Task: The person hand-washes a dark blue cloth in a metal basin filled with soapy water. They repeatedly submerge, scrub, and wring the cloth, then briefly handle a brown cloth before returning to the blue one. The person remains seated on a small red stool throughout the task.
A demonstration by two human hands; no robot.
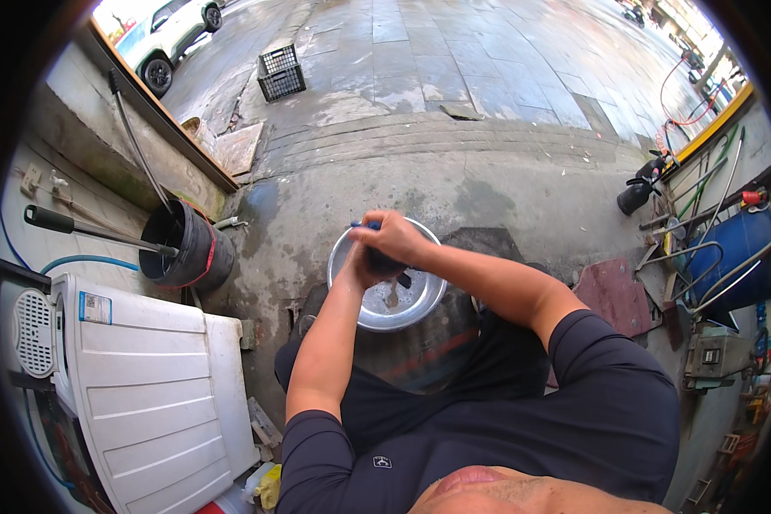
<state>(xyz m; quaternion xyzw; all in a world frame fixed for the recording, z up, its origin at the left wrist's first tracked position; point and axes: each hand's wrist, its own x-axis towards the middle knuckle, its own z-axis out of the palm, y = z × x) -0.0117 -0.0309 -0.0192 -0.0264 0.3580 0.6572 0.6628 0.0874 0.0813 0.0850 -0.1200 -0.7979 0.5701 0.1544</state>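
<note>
A round metal basin (pixel 401 315) with sudsy water stands on the ground before me. Above its far left part, my left hand (pixel 360 260) and my right hand (pixel 392 238) are close together around a dark object (pixel 382 262), which hangs over the basin. A small blue part (pixel 371 225) shows at my right hand's fingers. The fingers of my left hand are partly hidden, and I cannot tell exactly what the dark object is. A short black piece (pixel 404 279) shows over the water, just right of the dark object.
To the left, a black bucket (pixel 218 257) holds long-handled tools beside a white washing machine (pixel 148 385). A black plastic crate (pixel 281 83) stands farther out on the paving. At right are a reddish board (pixel 610 295), a blue barrel (pixel 732 254), metal tubes and fire extinguishers (pixel 634 196).
</note>
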